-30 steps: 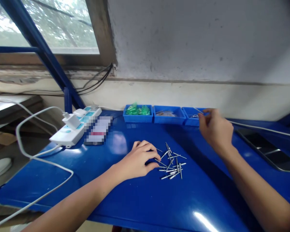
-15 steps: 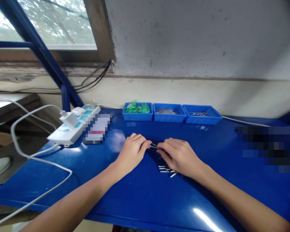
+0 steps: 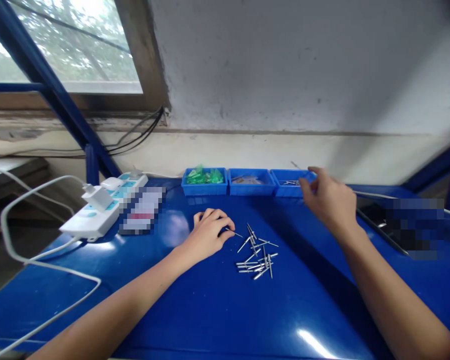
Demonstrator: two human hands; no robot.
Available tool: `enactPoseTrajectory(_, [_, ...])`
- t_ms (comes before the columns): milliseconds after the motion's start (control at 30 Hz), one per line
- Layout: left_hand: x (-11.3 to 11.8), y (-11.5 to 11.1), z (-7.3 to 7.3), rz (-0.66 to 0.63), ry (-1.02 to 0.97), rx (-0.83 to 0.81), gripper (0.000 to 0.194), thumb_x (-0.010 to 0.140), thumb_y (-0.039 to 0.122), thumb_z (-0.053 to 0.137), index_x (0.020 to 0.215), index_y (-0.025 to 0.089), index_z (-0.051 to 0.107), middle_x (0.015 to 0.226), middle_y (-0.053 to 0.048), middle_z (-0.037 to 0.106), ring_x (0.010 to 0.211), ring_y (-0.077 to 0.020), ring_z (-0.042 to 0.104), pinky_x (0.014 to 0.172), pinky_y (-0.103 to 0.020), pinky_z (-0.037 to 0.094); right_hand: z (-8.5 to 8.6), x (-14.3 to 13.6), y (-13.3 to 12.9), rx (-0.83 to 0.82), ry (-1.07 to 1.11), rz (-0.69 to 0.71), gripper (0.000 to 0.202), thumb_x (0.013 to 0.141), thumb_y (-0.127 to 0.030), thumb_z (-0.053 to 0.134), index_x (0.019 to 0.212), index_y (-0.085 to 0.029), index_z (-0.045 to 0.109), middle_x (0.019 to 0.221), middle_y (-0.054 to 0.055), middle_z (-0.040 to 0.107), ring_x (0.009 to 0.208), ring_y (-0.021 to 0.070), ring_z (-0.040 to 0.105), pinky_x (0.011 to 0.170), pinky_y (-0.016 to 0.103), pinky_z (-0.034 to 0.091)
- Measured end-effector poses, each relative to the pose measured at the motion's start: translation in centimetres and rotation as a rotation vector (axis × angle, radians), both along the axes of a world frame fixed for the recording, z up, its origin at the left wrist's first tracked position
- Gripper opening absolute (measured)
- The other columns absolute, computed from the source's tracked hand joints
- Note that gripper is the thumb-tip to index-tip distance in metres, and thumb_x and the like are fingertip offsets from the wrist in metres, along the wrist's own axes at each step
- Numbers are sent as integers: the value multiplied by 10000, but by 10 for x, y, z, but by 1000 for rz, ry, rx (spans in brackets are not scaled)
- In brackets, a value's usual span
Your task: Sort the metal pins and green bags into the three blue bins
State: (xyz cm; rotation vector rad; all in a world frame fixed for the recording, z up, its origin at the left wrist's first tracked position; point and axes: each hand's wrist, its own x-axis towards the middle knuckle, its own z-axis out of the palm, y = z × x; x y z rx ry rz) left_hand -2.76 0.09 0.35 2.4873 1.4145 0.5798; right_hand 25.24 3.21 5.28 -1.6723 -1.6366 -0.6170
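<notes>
Between the thumb and fingertips of my left hand [image 3: 212, 231] is a slim silver pop rivet [image 3: 238, 234], its thin end sticking out to the right. My right hand [image 3: 330, 200] is raised at the right blue bin [image 3: 285, 191], thumb and index finger apart. A blurred silver sliver [image 3: 295, 164] shows above that bin, just off the fingertips; it looks like another rivet. Several loose pop rivets [image 3: 260, 262] lie in a scattered pile on the blue table [image 3: 210, 310], between and nearer than my hands. More rivets [image 3: 291, 183] sit inside the right bin.
The left bin [image 3: 204, 190] has green plastic packets, and the middle bin [image 3: 251, 190] has clear bags. At left are a white power strip [image 3: 93, 222] with chargers, a looping cable [image 3: 7, 235] and a pixelated phone [image 3: 142, 212]. A dark pixelated object [image 3: 408, 230] lies at right.
My right hand has moved from beside my left hand, away and right to the right bin, uncovering the rivet pile. My left hand stays near its place. The view has shifted slightly.
</notes>
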Motion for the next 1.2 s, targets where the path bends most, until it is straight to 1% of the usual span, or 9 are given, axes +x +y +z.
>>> enactPoseTrajectory(67, [1, 1, 0, 3, -17, 20, 90, 873, 290, 552, 845, 226, 609, 960, 1, 604, 992, -206, 484, 874, -404, 265, -9, -1, -2, -223, -15, 61, 343, 845, -366, 506, 1122, -181, 584, 674, 29, 652, 560, 177, 577, 517, 268, 352])
enactPoseTrajectory(133, [1, 0, 0, 15, -45, 33, 140, 898, 279, 508, 821, 215, 606, 897, 6, 621, 941, -188, 496, 858, -384, 265, -19, -17, -12, -333, -19, 282, 321, 867, -372, 488, 1111, -186, 584, 724, 32, 660, 610, 170, 597, 554, 267, 394])
enactPoseTrajectory(267, [-1, -7, 5, 77, -132, 7, 231, 910, 306, 480, 753, 213, 621, 794, 19, 642, 846, -172, 512, 805, -355, 287, -29, -64, -37, -342, -177, 769, 251, 886, -330, 485, 1058, -182, 592, 847, 63, 653, 744, 167, 592, 633, 276, 423])
enactPoseTrajectory(367, [-1, -13, 8, 69, -179, -12, 284, 921, 297, 452, 701, 199, 601, 744, 16, 637, 812, -169, 519, 771, -343, 303, -31, -84, -48, -301, -289, 877, 187, 905, -266, 454, 960, -184, 613, 762, 47, 629, 687, 158, 550, 610, 281, 388])
enactPoseTrajectory(667, [4, -27, 12, -59, -192, -109, 226, 922, 352, 446, 826, 214, 598, 788, 15, 624, 834, -177, 519, 797, -366, 303, -25, -66, -39, -101, -256, 751, 225, 923, -236, 409, 801, -166, 585, 642, 25, 603, 575, 125, 524, 551, 256, 345])
enactPoseTrajectory(833, [10, -44, 14, -193, -109, -95, 241, 802, 400, 628, 975, 241, 574, 941, -6, 604, 923, -208, 496, 860, -404, 280, 0, -8, -13, 237, -38, 124, 290, 921, -380, 394, 890, -169, 591, 641, 47, 625, 575, 139, 559, 568, 262, 361])
enactPoseTrajectory(933, [12, -48, 13, -218, -50, -94, 89, 852, 315, 576, 884, 232, 592, 908, -6, 596, 910, -198, 490, 865, -408, 267, -2, 20, 4, 14, 30, -129, 412, 869, -495, 450, 1070, -152, 560, 655, 47, 638, 575, 176, 573, 541, 280, 337])
enactPoseTrajectory(1033, [10, -46, 11, -195, -25, -109, 101, 874, 271, 543, 806, 205, 578, 847, 1, 594, 871, -185, 489, 845, -395, 271, -18, 19, 7, -283, 31, -73, 443, 844, -490, 493, 1147, -169, 528, 683, 42, 653, 583, 207, 589, 528, 283, 343])
enactPoseTrajectory(1200, [3, -37, 9, -144, 2, -80, 114, 888, 272, 526, 815, 193, 563, 826, 11, 605, 841, -177, 492, 804, -365, 285, -33, -32, -15, -493, 31, 476, 420, 896, -450, 424, 1212, -183, 495, 750, 37, 656, 664, 189, 620, 608, 283, 433])
